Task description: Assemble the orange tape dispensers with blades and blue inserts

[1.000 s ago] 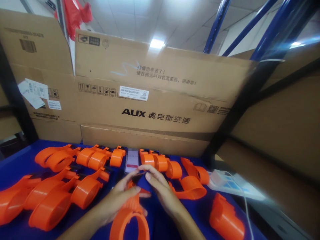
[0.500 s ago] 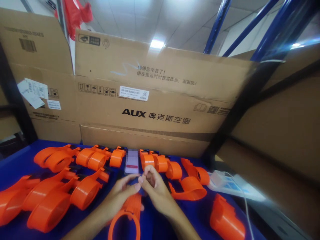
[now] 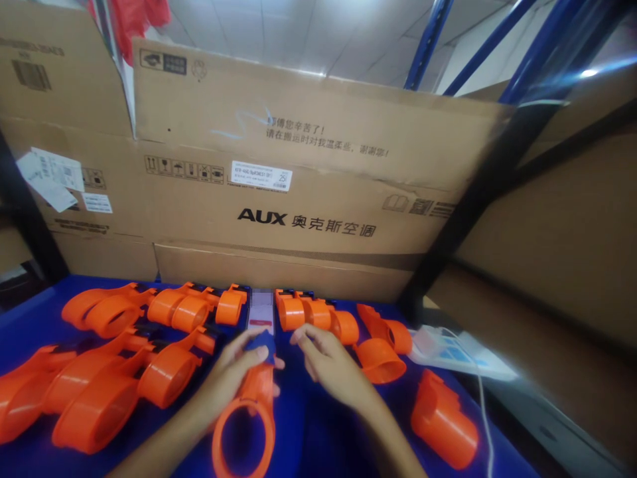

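My left hand [image 3: 243,362] is closed around an orange plastic tape dispenser [image 3: 259,382]. Its large open ring hangs toward me, and a dark blue piece [image 3: 263,342] covers its far end under my thumb. To the right, my right hand [image 3: 326,358] is apart from the dispenser, fingers curled and tips together; anything between them is too small or hidden to make out. Similar orange dispensers with dark ends lie to the left, such as a large near one [image 3: 94,408]. A phone [image 3: 261,312] with a lit screen lies just beyond my hands.
More orange dispensers [image 3: 343,325] lie on the right of the blue surface [image 3: 298,425], one [image 3: 442,421] near its right edge. A white power strip with a cable [image 3: 462,358] is at the right. Large cardboard [image 3: 298,265] walls off the back, beside dark rack posts [image 3: 448,245].
My right hand has come off the dispenser's far end and moved right. The dark blue end piece now shows in my left hand. The view has shifted slightly.
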A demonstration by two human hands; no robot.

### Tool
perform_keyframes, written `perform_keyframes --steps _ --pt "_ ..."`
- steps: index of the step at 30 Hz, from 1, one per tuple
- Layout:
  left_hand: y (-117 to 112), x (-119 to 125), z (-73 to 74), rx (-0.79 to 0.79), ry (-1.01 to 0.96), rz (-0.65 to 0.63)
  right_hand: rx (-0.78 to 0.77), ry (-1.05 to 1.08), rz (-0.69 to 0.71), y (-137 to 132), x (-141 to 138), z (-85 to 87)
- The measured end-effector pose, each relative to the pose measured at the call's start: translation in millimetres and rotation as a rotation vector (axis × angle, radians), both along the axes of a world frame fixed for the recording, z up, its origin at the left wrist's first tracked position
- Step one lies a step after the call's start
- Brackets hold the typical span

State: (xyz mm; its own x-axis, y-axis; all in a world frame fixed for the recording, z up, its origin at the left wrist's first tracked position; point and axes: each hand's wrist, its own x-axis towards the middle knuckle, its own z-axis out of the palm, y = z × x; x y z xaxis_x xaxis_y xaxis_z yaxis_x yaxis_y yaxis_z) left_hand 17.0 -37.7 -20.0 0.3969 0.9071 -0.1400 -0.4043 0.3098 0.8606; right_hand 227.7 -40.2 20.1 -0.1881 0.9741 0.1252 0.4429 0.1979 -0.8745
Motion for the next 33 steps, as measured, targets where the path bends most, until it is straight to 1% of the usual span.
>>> perform_keyframes --steps 2,3,5,7,11,15,18,24,28,30,33 --pt "4 -2 -4.1 -0.015 -0.003 -0.006 -0.059 -0.173 0.005 -6 15 4.8" --pt "5 -2 -5.6 -0.017 -0.003 -0.005 -0.120 -0.263 0.038 -9 21 6.3" --pt "5 -2 -7.5 -0.015 0.008 -0.006 -0.316 -0.403 0.097 -15 30 7.3" --pt "4 -2 -8.1 -0.006 0.025 -0.011 -0.431 -0.496 0.122 -19 31 6.6" --pt "2 -1 -5.2 0.032 0.039 0.007 -0.516 -0.595 0.160 -18 24 5.6" --pt "1 0 -0.4 0.072 0.042 0.045 -0.539 -0.583 0.295 -14 18 5.0" --pt "1 1 0.5 0.077 0.051 0.048 -0.436 -0.576 0.334 -12 13 2.3" --pt "1 0 -1.1 0.086 0.015 0.048 -0.121 -0.515 0.266 -6 -13 -0.7" --pt "2 1 -0.5 0.090 0.007 0.084 0.169 -0.406 0.267 -3 -22 -1.6" --pt "1 2 1.2 0.094 0.018 0.093 0.265 -0.392 0.198 -1 -20 -3.5" --pt "-1 3 5.2 0.102 0.027 0.128 0.254 -0.472 -0.016 1 -17 -8.7"
